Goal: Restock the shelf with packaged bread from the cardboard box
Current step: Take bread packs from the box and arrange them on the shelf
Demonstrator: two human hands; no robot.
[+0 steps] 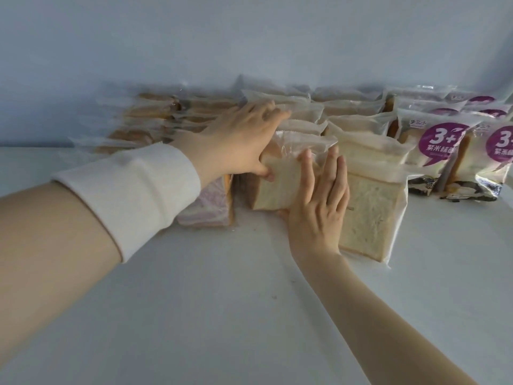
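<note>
- Left hand (238,143): fingers spread and laid over the top of a clear-wrapped packet of white bread (280,184); thumb pressed on the packet's near face. A white cuff (130,195) covers the wrist.
- Right hand (319,207): fingers extended flat against the same packet's near face, thumb tucked under its lower edge. The packet stands upright on the shelf (194,315), held between both hands.
- Just right of the right fingers: a second white bread packet (372,218), upright, touching the hand's outer side.
- Below the left wrist, left of the held packet: a purple-swirled bread packet (211,201), partly hidden by the cuff.
- Beyond the left fingertips: rows of further clear packets, blurred; count cannot be told.
- Well right of both hands: two front packets with purple printed labels (435,145), more of the same behind them; at least five labels show.
- Obstruction: neighbouring packets crowd the held one on both sides and behind.
- Surface: plain white shelf, a few small dark specks in the foreground. Back wall (249,37) pale blue-grey, bare.
</note>
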